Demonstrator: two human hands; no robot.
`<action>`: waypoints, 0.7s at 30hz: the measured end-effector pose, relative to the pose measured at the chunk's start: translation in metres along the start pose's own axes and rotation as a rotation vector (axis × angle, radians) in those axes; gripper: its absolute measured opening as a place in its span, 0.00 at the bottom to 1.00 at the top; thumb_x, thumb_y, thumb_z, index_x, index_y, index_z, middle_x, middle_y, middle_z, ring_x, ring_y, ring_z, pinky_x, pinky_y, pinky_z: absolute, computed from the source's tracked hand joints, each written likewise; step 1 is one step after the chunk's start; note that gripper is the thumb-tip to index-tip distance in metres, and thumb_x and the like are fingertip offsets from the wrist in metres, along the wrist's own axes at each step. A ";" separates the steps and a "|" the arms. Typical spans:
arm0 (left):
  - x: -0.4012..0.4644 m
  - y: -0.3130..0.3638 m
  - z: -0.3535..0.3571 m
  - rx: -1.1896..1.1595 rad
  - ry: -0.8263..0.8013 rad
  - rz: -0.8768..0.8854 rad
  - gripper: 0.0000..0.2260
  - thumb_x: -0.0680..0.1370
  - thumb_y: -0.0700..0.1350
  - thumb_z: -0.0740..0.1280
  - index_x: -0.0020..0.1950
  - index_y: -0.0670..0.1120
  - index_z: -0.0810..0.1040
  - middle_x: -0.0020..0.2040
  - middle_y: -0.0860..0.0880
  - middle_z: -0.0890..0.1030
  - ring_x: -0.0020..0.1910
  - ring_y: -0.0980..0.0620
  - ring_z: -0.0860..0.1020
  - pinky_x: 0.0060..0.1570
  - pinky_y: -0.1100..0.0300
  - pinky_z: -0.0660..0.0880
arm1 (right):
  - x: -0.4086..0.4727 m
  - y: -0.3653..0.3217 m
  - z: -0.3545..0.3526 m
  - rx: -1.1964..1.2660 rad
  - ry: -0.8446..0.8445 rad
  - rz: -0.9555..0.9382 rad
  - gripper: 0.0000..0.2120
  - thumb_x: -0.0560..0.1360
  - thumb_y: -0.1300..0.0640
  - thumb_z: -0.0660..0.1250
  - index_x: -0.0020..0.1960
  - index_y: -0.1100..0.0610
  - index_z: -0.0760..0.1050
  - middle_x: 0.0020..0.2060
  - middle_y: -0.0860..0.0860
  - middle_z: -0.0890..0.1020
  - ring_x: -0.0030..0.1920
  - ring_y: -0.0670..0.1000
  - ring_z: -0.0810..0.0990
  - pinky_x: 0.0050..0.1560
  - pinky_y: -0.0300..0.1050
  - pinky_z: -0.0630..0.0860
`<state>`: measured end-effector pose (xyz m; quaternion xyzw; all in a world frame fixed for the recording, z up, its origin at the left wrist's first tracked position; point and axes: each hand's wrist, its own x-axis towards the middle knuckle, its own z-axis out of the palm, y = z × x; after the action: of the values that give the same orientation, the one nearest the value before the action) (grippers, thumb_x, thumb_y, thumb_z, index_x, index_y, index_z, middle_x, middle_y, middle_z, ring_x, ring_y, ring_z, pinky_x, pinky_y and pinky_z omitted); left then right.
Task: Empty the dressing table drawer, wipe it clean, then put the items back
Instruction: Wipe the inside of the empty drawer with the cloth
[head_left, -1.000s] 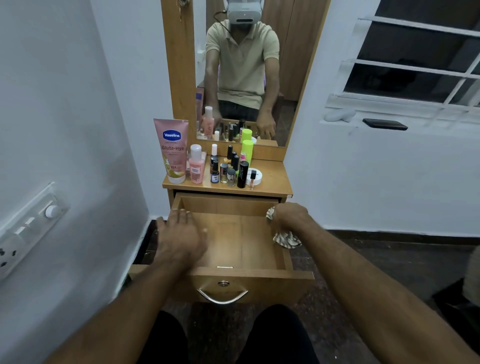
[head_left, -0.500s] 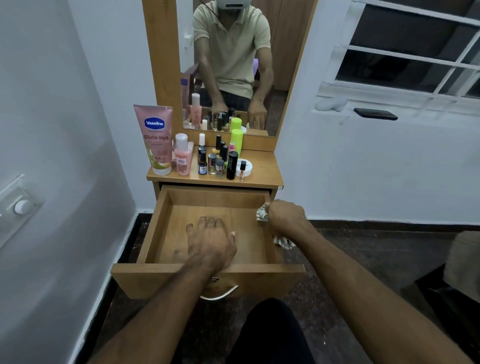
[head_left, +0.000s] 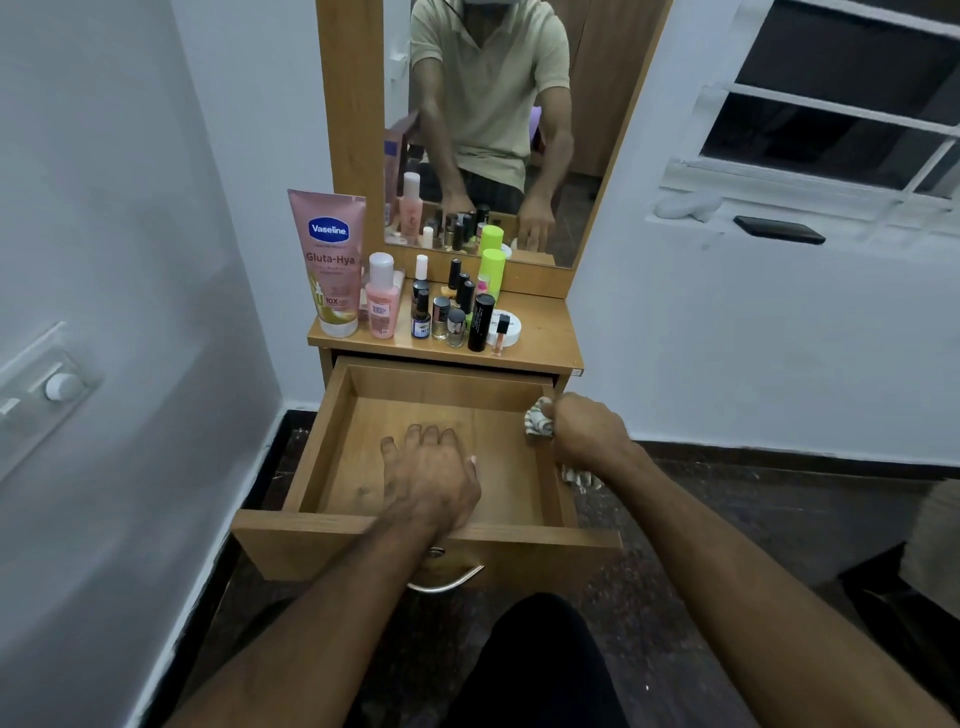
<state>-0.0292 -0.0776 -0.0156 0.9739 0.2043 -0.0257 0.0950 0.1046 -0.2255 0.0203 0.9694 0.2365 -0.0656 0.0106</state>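
The dressing table (head_left: 540, 332) stands against the far wall, its drawer (head_left: 322, 447) pulled out toward us, wooden floor bare. Left hand (head_left: 434, 478) lies palm-down on the drawer floor, fingers straight and close together. Right hand (head_left: 587, 434) sits at the drawer's right wall, fingers clamped round a striped cloth (head_left: 539, 422). On the tabletop: the pink Vaseline tube (head_left: 330, 260) far left, nail polish bottles (head_left: 441, 319) clustered beside it.

Bare forearms, dark trousers (head_left: 540, 660); mirror shows pale short-sleeved polo shirt (head_left: 493, 78).
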 end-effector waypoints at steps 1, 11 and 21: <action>0.000 0.000 -0.001 0.000 -0.001 0.000 0.25 0.82 0.59 0.52 0.74 0.47 0.67 0.74 0.47 0.70 0.75 0.46 0.62 0.71 0.39 0.57 | 0.003 -0.002 -0.004 0.013 -0.005 -0.007 0.11 0.80 0.56 0.65 0.61 0.56 0.76 0.55 0.54 0.76 0.46 0.54 0.75 0.46 0.49 0.73; 0.000 0.000 0.000 0.020 0.027 0.008 0.25 0.81 0.58 0.52 0.74 0.48 0.67 0.74 0.47 0.71 0.75 0.46 0.63 0.71 0.38 0.57 | -0.023 0.021 0.001 0.037 -0.084 -0.195 0.16 0.78 0.56 0.69 0.66 0.51 0.78 0.52 0.50 0.73 0.46 0.51 0.74 0.45 0.44 0.68; 0.002 0.000 -0.001 0.042 0.010 0.017 0.24 0.81 0.59 0.53 0.73 0.49 0.69 0.73 0.47 0.72 0.74 0.45 0.64 0.71 0.38 0.57 | -0.017 0.002 -0.013 0.086 -0.031 -0.126 0.12 0.75 0.58 0.71 0.58 0.52 0.77 0.53 0.51 0.78 0.50 0.55 0.78 0.48 0.50 0.75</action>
<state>-0.0271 -0.0763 -0.0154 0.9775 0.1960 -0.0245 0.0738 0.0924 -0.2343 0.0353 0.9511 0.2936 -0.0910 -0.0317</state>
